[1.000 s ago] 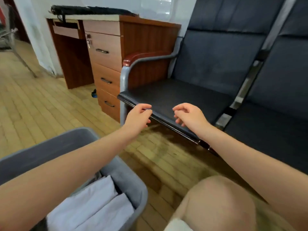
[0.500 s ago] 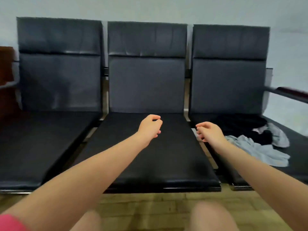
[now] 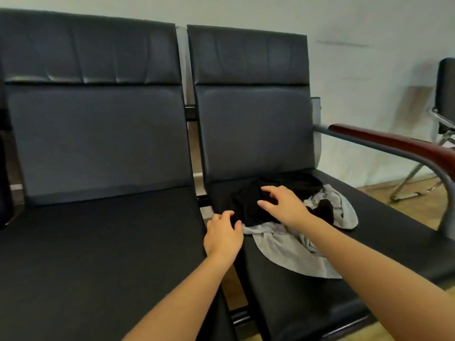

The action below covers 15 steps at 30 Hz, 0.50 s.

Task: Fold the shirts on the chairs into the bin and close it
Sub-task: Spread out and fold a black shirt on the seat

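Shirts lie in a loose heap on the right-hand black padded chair seat [image 3: 307, 299]: a crumpled black fabric shirt [image 3: 248, 205] is on top, toward the backrest, and a wrinkled light grey fabric shirt [image 3: 290, 249] is spread under it and reaches toward the front edge of the seat. A further part of the grey cloth shows at the right side of the heap, near the metal armrest with the dark red wooden top [image 3: 394, 143].

The right hand [image 3: 283, 207] is above the black shirt with the fingers spread wide and a little bent; the fingertips are at the cloth, but I cannot tell if they already touch it. It holds nothing. The left hand [image 3: 222, 237] is over the gap between the two seats, just beside the left edge of the black shirt. Its fingers are relaxed and apart, and it also holds nothing.

The left-hand black padded chair seat [image 3: 98, 254] is joined to the right one in one row against a pale wall [image 3: 369, 57].
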Each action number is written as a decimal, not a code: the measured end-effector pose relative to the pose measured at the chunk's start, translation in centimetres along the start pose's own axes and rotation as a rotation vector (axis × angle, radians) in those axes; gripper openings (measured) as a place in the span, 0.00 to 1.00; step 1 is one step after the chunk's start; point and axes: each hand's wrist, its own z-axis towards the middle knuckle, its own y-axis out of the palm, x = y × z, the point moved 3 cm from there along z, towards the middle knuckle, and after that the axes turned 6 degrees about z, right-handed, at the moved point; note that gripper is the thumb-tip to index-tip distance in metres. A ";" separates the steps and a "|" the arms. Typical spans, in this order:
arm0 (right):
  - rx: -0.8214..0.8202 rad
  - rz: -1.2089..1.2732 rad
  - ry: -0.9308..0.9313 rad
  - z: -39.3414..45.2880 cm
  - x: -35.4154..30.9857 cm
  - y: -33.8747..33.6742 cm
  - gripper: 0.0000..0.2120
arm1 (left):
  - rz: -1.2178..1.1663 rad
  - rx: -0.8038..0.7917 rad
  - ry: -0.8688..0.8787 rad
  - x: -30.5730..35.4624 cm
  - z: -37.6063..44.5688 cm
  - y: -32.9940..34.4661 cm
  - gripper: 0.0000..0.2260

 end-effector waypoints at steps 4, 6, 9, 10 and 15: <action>-0.086 -0.279 -0.041 1.0 -0.9 4.0 0.23 | -0.025 -0.004 -0.052 -0.4 1.8 0.2 0.15; -0.044 -0.169 -0.049 2.0 -0.7 3.8 0.13 | -0.064 -0.035 -0.049 -0.8 2.0 0.3 0.15; -0.016 0.077 0.021 2.9 -0.2 3.2 0.06 | -0.211 -0.097 -0.025 -1.3 1.9 0.3 0.15; 0.045 0.208 0.041 3.1 -0.3 2.7 0.06 | -0.290 -0.112 -0.038 -1.4 2.0 0.0 0.15; 0.306 0.794 0.052 3.7 -4.6 -3.1 0.05 | -0.612 -0.065 -0.202 -1.9 2.7 -3.6 0.16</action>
